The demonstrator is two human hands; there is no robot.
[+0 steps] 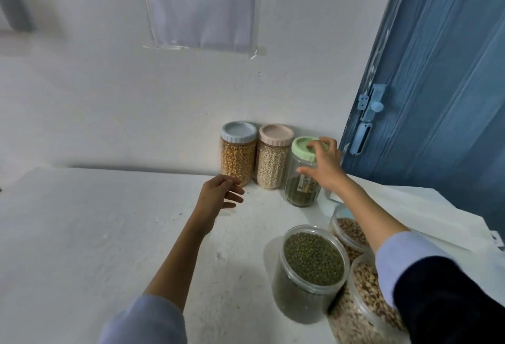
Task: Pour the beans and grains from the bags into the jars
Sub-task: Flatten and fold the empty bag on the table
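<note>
While the green-lid jar (302, 177) stands at the wall, last in a row beside the pink-lid jar (274, 156) and the blue-lid jar (238, 151), the right hand (324, 166) holds it from above, fingers curled over the lid rim and thumb against the glass. This jar has only a little dark green filling at the bottom, so probably it is taken to be filled. The left hand (220, 194) hovers near the blue-lid jar with relaxed fingers and holds nothing, perhaps ready to steady the jar. Nearer to the person, three open tubs wait on the white table (82, 234): the green beans tub (310, 272) and two tubs of pale beans (363, 308), (348, 231). No bag is clearly seen.
</note>
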